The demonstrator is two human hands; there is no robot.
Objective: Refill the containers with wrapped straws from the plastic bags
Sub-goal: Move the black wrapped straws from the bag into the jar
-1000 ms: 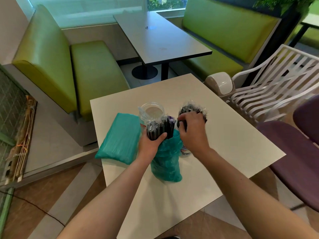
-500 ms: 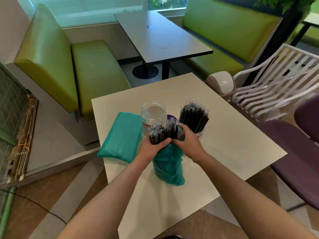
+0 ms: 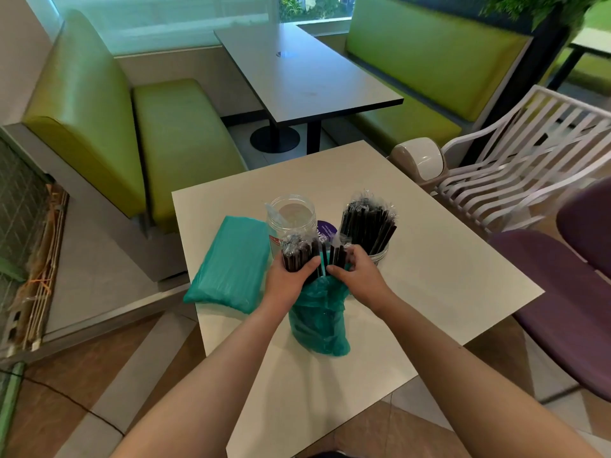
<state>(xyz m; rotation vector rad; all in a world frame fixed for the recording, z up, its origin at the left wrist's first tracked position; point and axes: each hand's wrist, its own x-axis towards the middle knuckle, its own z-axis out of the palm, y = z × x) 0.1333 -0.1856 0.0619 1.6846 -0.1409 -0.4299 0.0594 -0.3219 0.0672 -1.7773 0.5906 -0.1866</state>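
A folded teal plastic bag lies flat on the counter, to the left of the left hand's fingers. Just beyond those fingers a clear container stands upright and open-topped, holding almost nothing that can be seen. The left hand is wrapped around a bundle of black wrapped straws at the mouth of an upright teal bag; its fingers are curled and clamped on the bundle, the thumb across the near side. A few further straws stand between the two hands, rising from the same bag, and are pinched by the fingers of the right hand, which are bent together on them. A purple disc with small print is seen on the counter just beyond the gap between the hands. Beyond and to the right of the right fingers, a second clear container is packed with upright wrapped straws, their clear wrapper ends fanned at the top. The right hand is just beside this container; whether it is touched cannot be told.
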